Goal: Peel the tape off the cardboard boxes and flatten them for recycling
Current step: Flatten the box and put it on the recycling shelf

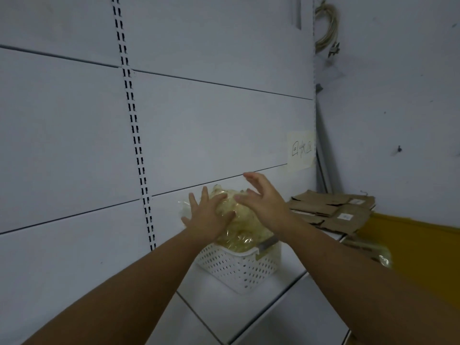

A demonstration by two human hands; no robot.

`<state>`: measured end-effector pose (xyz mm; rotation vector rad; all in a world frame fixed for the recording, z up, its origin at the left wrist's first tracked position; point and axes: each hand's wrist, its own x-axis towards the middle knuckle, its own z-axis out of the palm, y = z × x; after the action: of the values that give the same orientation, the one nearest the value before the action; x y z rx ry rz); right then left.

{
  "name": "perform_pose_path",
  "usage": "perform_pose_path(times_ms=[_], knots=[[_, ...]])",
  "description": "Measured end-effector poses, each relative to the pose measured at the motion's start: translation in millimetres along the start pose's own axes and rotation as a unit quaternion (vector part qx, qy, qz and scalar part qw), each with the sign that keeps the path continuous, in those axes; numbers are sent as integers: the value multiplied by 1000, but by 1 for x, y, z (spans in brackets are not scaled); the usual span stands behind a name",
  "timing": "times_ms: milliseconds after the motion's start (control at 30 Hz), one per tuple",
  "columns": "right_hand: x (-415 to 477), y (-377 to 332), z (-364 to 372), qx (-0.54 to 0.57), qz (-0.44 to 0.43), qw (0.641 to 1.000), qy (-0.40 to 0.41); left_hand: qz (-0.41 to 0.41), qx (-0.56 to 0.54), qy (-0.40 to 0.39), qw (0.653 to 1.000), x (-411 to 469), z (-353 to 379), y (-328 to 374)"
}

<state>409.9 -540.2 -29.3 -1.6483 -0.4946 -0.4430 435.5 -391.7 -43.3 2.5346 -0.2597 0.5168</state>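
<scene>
A white perforated basket stands on a white shelf, close against the slotted white back panel. It is heaped above its rim with a wad of crumpled clear tape, yellowish and glossy. To the right, at the far end of the shelf near the corner of the room, lies a stack of flattened cardboard boxes, brown, with small white labels facing up; the stack is apart from the basket. A pale paper note with handwritten characters is stuck to the panel above and between basket and stack. A vertical strip of paired slots runs down the panel to the left of the basket. On the right a plain wall meets the panel; a coil of pale cable hangs near the top of that corner, and a yellow surface shows below the wall. Both bare forearms reach forward over the shelf. The left hand lies palm-down on the left side of the tape wad, fingers spread and pressing it. The right hand is over the upper right of the wad, fingers spread and slightly curled; whether its palm touches the tape cannot be told.
</scene>
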Motion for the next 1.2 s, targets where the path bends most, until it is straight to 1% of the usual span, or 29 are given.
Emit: perform_pose_path(times_ms=[33, 67, 100, 133, 167, 200, 233, 267, 300, 333, 367, 433, 533, 600, 667, 700, 733, 767, 833, 867, 900, 933, 967, 1000, 1033, 1100, 1133, 1200], knots=[[0, -2, 0, 4, -8, 999, 51, -8, 29, 11, 999, 0, 1, 2], [0, -4, -2, -16, -20, 995, 101, -16, 46, 17, 999, -1, 0, 3], [-1, -8, -6, -58, -36, 988, 136, -20, 60, 16, 998, 0, -1, 2], [-4, -11, -11, -128, -57, 981, 137, -18, 76, 9, 997, -1, -2, 1], [-9, -14, -15, -218, -83, 968, 98, -15, 91, -4, 996, -2, -3, 0], [-13, -15, -18, -318, -102, 942, 31, -12, 99, -19, 995, -2, -5, -1], [-18, -13, -20, -416, -114, 901, -43, -10, 101, -35, 994, -3, -8, -2], [-23, -10, -20, -496, -123, 853, -104, -7, 97, -48, 994, -3, -12, -2], [-28, -7, -20, -549, -127, 814, -143, -2, 87, -56, 995, -2, -17, -2], [-32, -6, -19, -575, -124, 792, -162, 5, 74, -59, 995, -2, -23, -2], [-36, -5, -20, -583, -117, 786, -170, 15, 57, -59, 996, -3, -27, -2], [-41, -5, -20, -581, -106, 787, -179, 29, 2, -59, 998, -6, -30, -2], [-45, -7, -19, -592, -90, 777, -193, 19, -95, -52, 994, -13, -29, 1], [-46, -8, -17, -586, -69, 781, -205, 11, -139, -21, 990, -15, -30, 6], [-47, -8, -17, -570, -46, 793, -210, -5, -191, 28, 981, -15, -38, 8], [-48, -7, -18, -562, -47, 800, -204, -10, -199, 50, 979, -14, -44, 6], [-49, -6, -19, -549, -58, 811, -194, -12, -189, 62, 980, -13, -50, 2], [-50, -5, -20, -522, -75, 830, -180, -13, -162, 64, 985, -13, -54, -2], [-53, -6, -18, -409, -95, 898, -131, -17, -96, 48, 994, -14, -62, -13], [-53, -8, -15, -343, -93, 930, -94, -20, -65, 34, 997, -16, -64, -17], [-53, -11, -11, -286, -90, 953, -52, -24, -36, 20, 999, -18, -66, -22], [-52, -16, -8, -245, -87, 966, -13, -26, -6, 11, 1000, -21, -69, -27], [-50, -20, -5, -236, -87, 968, 12, -27, 27, 5, 999, -24, -72, -34], [-48, -24, 0, -269, -97, 958, 16, -24, 64, -1, 998, -27, -78, -41], [-47, -28, 5, -342, -120, 932, -4, -18, 108, -9, 994, -32, -85, -49], [-48, -36, 26, -481, -178, 853, -92, -2, 208, -35, 978, -42, -104, -66], [-51, -41, 41, -515, -192, 822, -148, -2, 246, -49, 968, -47, -115, -74], [-60, -52, 75, -540, -182, 785, -244, -19, 284, -65, 957, -63, -140, -88]])
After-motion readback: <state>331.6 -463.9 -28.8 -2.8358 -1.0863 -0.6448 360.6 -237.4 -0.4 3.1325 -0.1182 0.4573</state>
